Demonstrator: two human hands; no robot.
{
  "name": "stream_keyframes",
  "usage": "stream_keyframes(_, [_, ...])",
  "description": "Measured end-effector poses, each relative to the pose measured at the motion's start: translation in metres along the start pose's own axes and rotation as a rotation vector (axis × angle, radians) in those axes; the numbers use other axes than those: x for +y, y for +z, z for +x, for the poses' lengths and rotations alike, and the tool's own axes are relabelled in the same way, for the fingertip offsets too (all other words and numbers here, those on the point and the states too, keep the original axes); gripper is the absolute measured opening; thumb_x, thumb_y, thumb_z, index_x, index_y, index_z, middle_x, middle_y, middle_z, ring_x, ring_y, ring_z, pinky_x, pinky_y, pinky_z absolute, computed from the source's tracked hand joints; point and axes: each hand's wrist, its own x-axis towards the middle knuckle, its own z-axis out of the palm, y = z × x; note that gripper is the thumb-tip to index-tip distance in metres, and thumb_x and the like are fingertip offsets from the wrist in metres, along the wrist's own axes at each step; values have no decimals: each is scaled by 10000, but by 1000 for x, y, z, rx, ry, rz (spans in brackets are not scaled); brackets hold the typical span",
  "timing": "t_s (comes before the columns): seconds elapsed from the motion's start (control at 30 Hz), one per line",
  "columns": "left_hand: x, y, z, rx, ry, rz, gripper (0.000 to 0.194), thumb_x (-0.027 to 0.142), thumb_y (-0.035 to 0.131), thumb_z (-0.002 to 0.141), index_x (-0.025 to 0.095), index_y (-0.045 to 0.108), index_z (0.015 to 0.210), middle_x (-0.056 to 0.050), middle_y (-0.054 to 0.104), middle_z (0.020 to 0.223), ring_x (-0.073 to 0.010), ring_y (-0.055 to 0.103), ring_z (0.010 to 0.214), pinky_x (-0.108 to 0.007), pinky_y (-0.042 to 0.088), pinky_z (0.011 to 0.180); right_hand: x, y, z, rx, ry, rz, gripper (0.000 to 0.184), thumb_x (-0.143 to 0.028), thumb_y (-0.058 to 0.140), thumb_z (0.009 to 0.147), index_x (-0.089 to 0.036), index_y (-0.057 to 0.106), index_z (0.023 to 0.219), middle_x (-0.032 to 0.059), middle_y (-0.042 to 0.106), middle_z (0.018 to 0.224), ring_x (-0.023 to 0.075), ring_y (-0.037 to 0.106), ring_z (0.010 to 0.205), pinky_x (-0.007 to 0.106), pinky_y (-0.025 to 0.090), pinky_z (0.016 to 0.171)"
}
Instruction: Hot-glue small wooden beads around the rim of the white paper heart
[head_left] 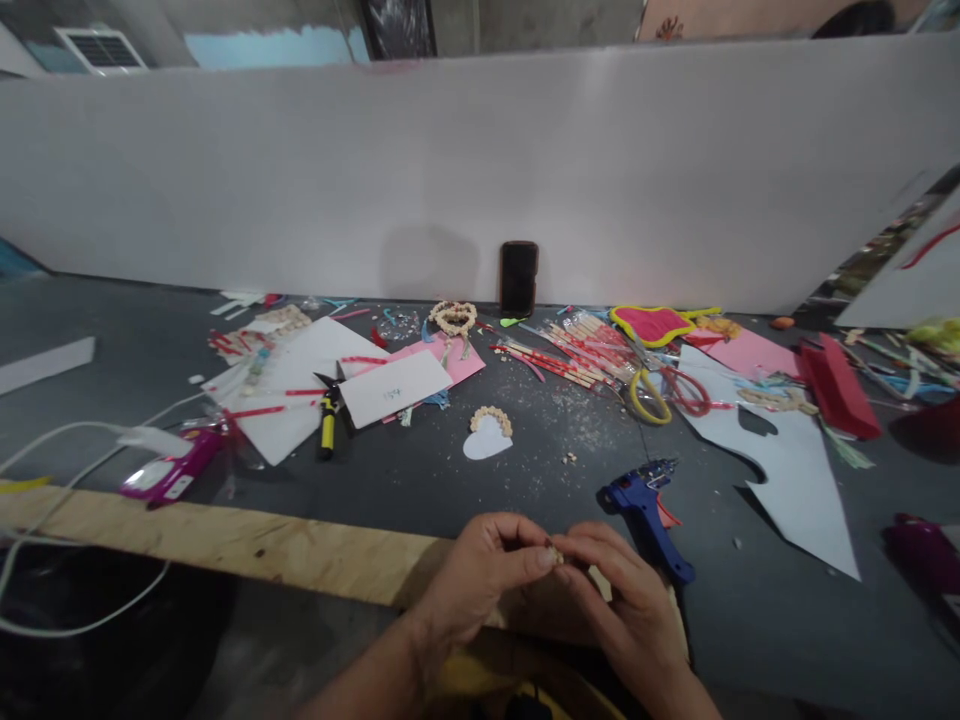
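My left hand (499,565) and my right hand (619,590) meet fingertip to fingertip above the table's front edge. Between them they pinch a small pale beige piece (555,556), mostly covered by the fingers, so its exact kind is unclear. Ahead of the hands lies a white paper heart (487,440), with a curve of small beige beads or shells (491,417) along its top. A few loose beige bits (570,458) lie to its right. Just right of my right hand rests a blue glue gun (649,520).
Wire cutters (328,425), white cards (397,388) and a purple tool (176,468) with white cables lie left. Chopsticks in red wrappers (559,362), scissors (667,393) and cut white paper (787,470) lie right. A phone (519,278) leans against the white panel (450,170).
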Motion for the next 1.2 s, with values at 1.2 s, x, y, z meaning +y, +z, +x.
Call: stream_keyframes(1.2, [6,5,-7,134,409,602,107,235,640,774,168,716,740,-66,678,778,-177,616,766,-253,463,718,-4,1,-1,118,144,81,98,-221,602,791,-226,670,862,34,677,806,151,651,733,215,523,633])
